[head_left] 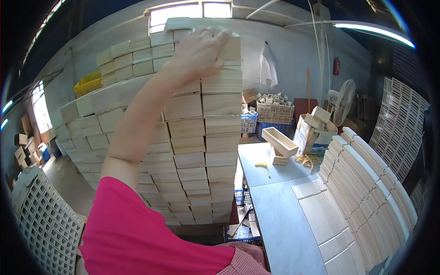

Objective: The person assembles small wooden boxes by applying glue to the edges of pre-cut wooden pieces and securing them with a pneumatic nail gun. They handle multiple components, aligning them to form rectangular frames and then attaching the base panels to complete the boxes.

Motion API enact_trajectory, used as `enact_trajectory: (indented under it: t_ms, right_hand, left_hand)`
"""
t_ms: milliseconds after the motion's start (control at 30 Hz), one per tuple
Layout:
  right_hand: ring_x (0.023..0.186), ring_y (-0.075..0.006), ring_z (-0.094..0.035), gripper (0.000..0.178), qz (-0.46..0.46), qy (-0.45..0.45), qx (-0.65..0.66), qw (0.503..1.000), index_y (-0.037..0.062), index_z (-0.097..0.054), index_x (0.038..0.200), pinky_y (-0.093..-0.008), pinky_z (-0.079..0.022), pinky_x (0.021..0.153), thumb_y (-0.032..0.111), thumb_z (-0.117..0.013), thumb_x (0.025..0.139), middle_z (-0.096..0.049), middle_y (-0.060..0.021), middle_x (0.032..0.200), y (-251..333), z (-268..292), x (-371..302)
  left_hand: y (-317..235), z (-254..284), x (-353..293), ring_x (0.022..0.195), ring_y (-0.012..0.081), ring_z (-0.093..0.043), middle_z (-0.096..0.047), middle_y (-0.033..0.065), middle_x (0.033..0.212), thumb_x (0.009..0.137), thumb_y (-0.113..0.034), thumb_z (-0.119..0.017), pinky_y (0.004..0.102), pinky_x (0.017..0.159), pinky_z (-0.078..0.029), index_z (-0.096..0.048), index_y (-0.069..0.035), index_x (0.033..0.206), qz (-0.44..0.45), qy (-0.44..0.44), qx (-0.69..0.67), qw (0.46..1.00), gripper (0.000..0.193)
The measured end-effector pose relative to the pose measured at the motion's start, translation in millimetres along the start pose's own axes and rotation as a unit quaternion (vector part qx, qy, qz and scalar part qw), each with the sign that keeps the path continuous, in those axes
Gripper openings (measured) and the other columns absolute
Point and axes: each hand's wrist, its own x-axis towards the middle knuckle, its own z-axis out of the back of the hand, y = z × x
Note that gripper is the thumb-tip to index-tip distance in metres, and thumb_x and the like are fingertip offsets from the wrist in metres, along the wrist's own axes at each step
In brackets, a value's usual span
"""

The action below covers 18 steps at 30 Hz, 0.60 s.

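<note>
The person is reaching up with the left hand (199,52), the pink-sleeved arm stretching across the front of a tall stack of pale wooden boxes (201,137). The hand is lying with fingers spread and slightly curled over the top box (229,48) of the nearest column, palm pressing on its face and fingertips hooking its upper edge; it is touching the box rather than closing round it. That box is sitting at the very top of the stack, just under the bright window. The right hand is not showing anywhere.

To the right, a grey table (279,215) is carrying a long open wooden tray (279,141) propped on a small block, with a yellow scrap lying near it. Rows of thin wooden slats (366,197) are leaning in fanned bundles along the table's right side. Behind the table a cardboard carton (316,133) is holding more wooden pieces, and further back a woven basket (274,112) full of small blocks is resting on blue crates (250,123). A yellow crate (87,85) is perching on the stack's left shoulder. A white plastic grid panel (43,220) is leaning at lower left.
</note>
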Motion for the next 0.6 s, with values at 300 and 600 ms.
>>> enact_trajectory:
  t_ms: [300, 600]
  right_hand:
    - [0.091, -0.0370, -0.064, 0.032, 0.009, 0.065, -0.021, 0.998, 0.0045, -0.075, 0.100, -0.0485, -0.052, 0.081, 0.035, -0.072, 0.092, -0.070, -0.0193, 0.097, 18.6, 9.6, 8.5]
    - [0.107, -0.0395, -0.059, 0.030, -0.092, 0.168, -0.026, 0.981, -0.0037, -0.069, 0.113, -0.0506, -0.046, 0.096, 0.008, -0.068, 0.086, -0.066, -0.0224, 0.112, 23.0, 8.4, 7.2]
  left_hand:
    - [3.2, -21.1, 3.5, 0.130, 0.0374, -0.054, -0.064, 0.0254, 0.127, 0.077, -0.025, -0.062, 0.0490, 0.110, -0.042, -0.049, -0.012, 0.148, 0.016, 0.071, -0.045, 0.996, 0.074]
    - [-11.6, -6.8, 1.3, 0.124, 0.0361, -0.058, -0.062, 0.0224, 0.132, 0.085, -0.031, -0.062, 0.0481, 0.104, -0.047, -0.054, -0.003, 0.141, 0.021, 0.038, -0.108, 0.993, 0.063]
